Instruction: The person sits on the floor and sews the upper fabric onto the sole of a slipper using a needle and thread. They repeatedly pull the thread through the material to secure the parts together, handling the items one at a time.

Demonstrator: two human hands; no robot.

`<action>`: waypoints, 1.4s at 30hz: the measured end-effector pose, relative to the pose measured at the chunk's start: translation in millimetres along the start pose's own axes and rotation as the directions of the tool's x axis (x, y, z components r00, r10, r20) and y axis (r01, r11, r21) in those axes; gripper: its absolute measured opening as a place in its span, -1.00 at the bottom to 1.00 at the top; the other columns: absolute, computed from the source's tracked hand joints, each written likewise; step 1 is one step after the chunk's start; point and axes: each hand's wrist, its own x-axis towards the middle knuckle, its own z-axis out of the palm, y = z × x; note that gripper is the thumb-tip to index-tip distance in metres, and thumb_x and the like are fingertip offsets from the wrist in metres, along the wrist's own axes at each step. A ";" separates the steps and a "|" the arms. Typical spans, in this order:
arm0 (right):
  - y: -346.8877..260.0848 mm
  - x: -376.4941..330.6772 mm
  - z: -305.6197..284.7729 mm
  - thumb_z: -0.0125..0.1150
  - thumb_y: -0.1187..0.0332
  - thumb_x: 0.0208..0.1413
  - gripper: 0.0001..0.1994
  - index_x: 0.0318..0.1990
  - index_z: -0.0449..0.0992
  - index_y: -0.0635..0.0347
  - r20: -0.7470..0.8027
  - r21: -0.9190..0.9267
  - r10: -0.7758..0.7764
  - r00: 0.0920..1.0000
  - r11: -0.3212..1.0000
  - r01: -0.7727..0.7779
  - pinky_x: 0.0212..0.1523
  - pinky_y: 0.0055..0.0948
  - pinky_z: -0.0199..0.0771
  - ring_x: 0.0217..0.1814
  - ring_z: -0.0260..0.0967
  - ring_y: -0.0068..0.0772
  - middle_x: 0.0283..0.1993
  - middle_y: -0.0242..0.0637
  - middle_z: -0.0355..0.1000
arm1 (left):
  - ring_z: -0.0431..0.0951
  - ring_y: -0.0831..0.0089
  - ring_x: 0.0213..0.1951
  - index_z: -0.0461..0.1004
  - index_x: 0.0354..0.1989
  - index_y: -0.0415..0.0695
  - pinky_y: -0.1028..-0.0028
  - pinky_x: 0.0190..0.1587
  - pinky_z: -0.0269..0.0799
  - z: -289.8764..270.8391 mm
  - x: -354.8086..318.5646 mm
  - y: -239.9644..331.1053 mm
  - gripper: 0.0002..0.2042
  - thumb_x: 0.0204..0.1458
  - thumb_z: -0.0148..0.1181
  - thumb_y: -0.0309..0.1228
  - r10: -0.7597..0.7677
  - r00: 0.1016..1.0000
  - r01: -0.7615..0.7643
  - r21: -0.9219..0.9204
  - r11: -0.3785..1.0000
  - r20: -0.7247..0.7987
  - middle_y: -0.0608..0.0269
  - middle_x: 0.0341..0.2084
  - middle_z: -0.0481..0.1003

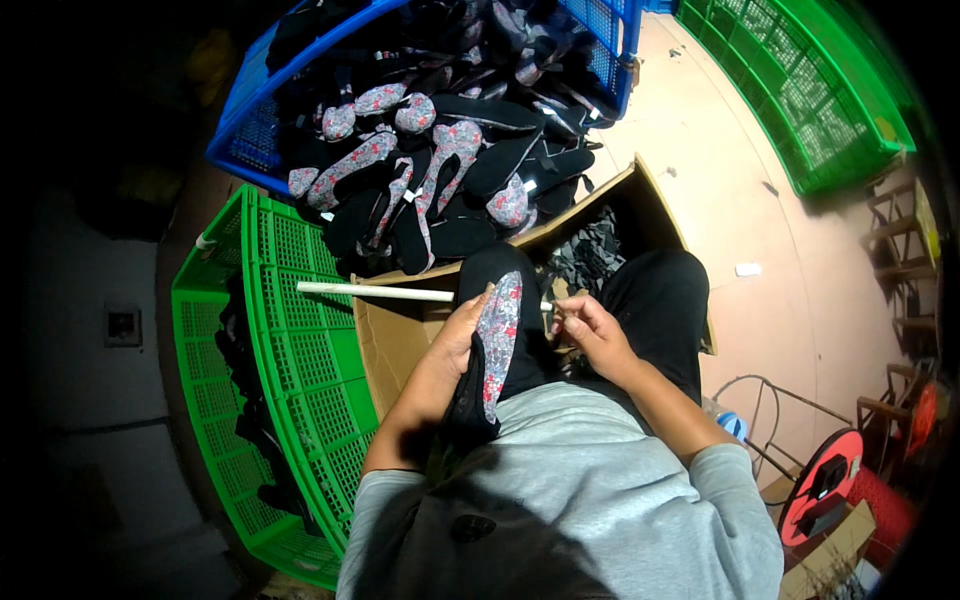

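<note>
My left hand [460, 335] grips a black cloth shoe [503, 335] by its side, over my left thigh. A grey floral pattern with red flecks covers the shoe's upward face. My right hand [597, 335] is at the other side of my lap with thumb and fingers pinched together. Whatever sits between those fingertips is too small to make out. A thin white rod [390, 292] runs crosswise behind the shoe, and its right end shows close to my right fingertips. Beneath my knees stands an open cardboard box [390, 345], with dark scraps [590, 255] in its far part.
Ahead, a blue crate [240, 155] is heaped with black and floral shoes [455, 150], some spilling toward my knees. A green crate [300, 300] holding dark items stands at my left. Another green crate [790, 110] is at far right. A red round-topped stool [825, 485] stands at lower right.
</note>
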 end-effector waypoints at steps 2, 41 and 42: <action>-4.4 0.6 5.6 0.04 0.32 0.34 -0.68 0.16 0.33 0.27 0.024 -0.054 -0.056 0.998 0.997 0.057 -0.03 -0.53 0.40 -0.05 0.39 -0.57 -0.07 -0.33 0.43 | 0.57 0.64 -0.37 0.50 -0.05 -0.18 0.59 -0.28 0.55 0.0 -0.5 -4.6 -0.61 0.28 0.03 -0.07 -0.013 0.997 0.015 -0.029 0.999 0.082 0.36 -0.34 0.59; -130.4 28.0 -7.2 0.26 0.47 0.12 -0.82 -0.19 0.38 0.26 -0.181 -0.719 -0.351 0.919 0.684 0.120 -0.21 -0.58 0.32 -0.29 0.23 -0.59 -0.32 -0.41 0.32 | 0.38 0.62 -0.06 0.43 0.00 -0.18 0.53 0.05 0.29 84.5 30.1 -45.7 -0.69 0.27 0.11 -0.20 0.389 0.910 -0.402 0.075 0.913 0.143 0.38 -0.13 0.45; -126.8 26.9 -6.9 0.26 0.46 0.12 -0.80 -0.16 0.39 0.27 -0.177 -0.724 -0.362 0.915 0.678 0.128 -0.17 -0.56 0.34 -0.25 0.25 -0.56 -0.29 -0.38 0.33 | 0.42 0.60 -0.08 0.46 -0.10 -0.10 0.51 0.05 0.31 86.3 30.2 -47.6 -0.75 0.26 0.12 -0.18 0.387 0.912 -0.392 0.012 0.920 0.132 0.39 -0.20 0.47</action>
